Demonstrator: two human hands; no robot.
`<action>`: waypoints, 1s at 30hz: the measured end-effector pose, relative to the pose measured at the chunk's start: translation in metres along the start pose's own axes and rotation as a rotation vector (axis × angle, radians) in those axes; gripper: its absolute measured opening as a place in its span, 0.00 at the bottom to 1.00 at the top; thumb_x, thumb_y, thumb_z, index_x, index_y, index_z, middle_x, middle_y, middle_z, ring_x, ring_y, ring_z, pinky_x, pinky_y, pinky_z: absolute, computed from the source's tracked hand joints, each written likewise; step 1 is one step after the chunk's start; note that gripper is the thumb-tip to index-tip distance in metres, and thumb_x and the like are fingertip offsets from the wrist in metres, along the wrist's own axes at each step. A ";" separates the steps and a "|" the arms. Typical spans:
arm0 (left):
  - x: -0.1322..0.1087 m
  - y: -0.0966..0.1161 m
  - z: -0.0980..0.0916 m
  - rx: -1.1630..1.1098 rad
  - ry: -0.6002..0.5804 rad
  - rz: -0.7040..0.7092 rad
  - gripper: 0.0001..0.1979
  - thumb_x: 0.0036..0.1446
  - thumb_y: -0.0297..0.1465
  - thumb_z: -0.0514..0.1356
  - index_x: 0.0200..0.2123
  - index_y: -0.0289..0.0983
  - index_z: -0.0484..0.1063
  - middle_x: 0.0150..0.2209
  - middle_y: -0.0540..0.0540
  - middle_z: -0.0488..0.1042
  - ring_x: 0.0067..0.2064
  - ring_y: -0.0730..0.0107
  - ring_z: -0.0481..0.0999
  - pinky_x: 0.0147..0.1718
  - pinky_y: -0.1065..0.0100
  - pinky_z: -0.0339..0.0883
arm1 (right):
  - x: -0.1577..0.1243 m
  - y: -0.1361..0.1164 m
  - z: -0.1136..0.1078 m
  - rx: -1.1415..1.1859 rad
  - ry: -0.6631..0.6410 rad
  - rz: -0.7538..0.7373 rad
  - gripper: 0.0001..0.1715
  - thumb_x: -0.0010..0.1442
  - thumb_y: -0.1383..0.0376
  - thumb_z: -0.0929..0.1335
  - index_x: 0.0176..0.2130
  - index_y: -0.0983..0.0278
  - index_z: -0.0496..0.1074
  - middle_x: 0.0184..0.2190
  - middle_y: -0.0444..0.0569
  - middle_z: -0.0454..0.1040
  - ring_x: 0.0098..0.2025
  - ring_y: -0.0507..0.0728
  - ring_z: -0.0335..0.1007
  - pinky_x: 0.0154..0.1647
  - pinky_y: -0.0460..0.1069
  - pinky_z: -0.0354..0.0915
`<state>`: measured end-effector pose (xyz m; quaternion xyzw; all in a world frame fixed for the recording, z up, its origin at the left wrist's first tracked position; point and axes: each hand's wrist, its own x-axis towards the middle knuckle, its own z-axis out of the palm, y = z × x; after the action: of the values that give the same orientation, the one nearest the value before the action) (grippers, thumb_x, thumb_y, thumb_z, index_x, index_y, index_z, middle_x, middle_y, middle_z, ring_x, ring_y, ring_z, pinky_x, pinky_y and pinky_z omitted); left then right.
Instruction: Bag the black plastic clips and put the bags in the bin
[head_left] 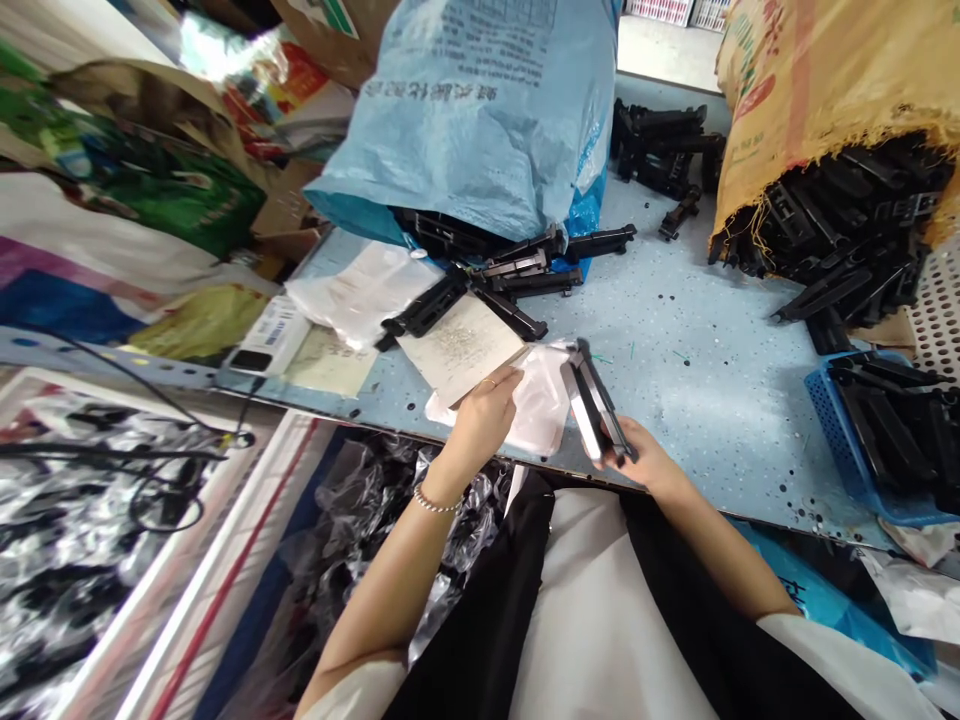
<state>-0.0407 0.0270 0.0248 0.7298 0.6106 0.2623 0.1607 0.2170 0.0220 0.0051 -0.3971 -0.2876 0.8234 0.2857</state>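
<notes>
My left hand (484, 420) is closed at the near edge of a beige, speckled pad (457, 345), touching it. Its fingertips are partly hidden, and whatever is between them cannot be made out. In my right hand (637, 455) is a long, narrow black-and-silver part (595, 405), tilted above the table's front edge. Between the hands lies a clear plastic bag (544, 400). Just behind the pad, several similar black parts (525, 270) lie in a loose heap.
A blue woven sack (480, 120) stands at the back with black parts at its mouth. On the right are a yellow sack (795, 90) of black parts and a blue basket (832, 430) holding more. A white box (270, 335) sits left on the blue table (675, 380).
</notes>
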 end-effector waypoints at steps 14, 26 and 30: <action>-0.043 0.047 0.001 -0.061 -0.071 0.164 0.36 0.62 0.17 0.48 0.72 0.37 0.52 0.68 0.34 0.63 0.69 0.54 0.65 0.65 0.54 0.66 | 0.025 0.029 0.002 0.094 -0.120 0.228 0.21 0.39 0.58 0.82 0.30 0.63 0.75 0.25 0.44 0.74 0.24 0.53 0.68 0.22 0.46 0.65; -0.063 0.083 -0.009 -0.243 -0.106 0.264 0.20 0.68 0.31 0.56 0.62 0.40 0.69 0.56 0.39 0.77 0.57 0.60 0.79 0.58 0.58 0.74 | -0.013 0.011 0.036 -0.229 -0.099 -0.135 0.19 0.58 0.55 0.74 0.46 0.62 0.78 0.41 0.46 0.79 0.44 0.56 0.74 0.51 0.52 0.68; -0.103 0.047 -0.058 -0.142 -0.168 -0.024 0.16 0.65 0.37 0.58 0.55 0.44 0.76 0.51 0.43 0.80 0.51 0.60 0.81 0.55 0.60 0.75 | -0.025 0.006 0.029 -0.176 -0.199 0.031 0.24 0.57 0.55 0.75 0.51 0.62 0.78 0.45 0.50 0.81 0.42 0.55 0.77 0.50 0.53 0.71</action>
<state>-0.0488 -0.0882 0.0790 0.7286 0.5834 0.2409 0.2659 0.2044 -0.0067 0.0283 -0.3414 -0.3794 0.8346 0.2073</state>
